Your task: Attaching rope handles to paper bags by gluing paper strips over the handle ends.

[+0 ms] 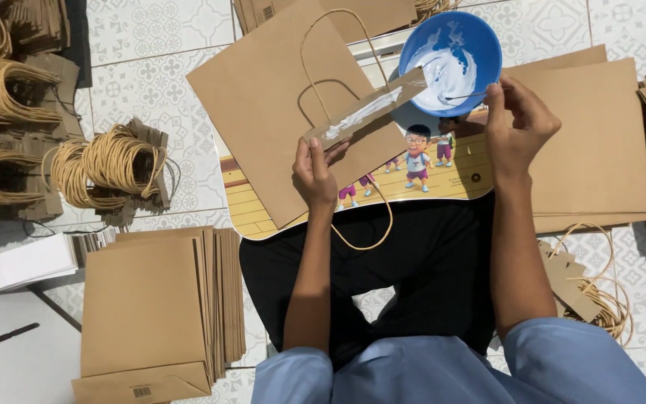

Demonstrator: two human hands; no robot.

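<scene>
My left hand (317,173) pinches the near end of a brown cardboard strip (368,114) smeared with white glue; a twine handle loop (330,52) is attached to it. My right hand (516,127) grips a thin stick (463,96) whose tip reaches into a blue bowl (451,63) of white glue. Beneath the strip lies a flat brown paper bag (267,97) on a small lap table (428,187) with a cartoon print.
A stack of flat brown bags (151,307) lies at my left, another stack (592,150) at my right. Bundles of twine handles on strips (114,168) sit on the tiled floor at left. White sheets (20,263) and a dark stick (7,335) lie at the lower left.
</scene>
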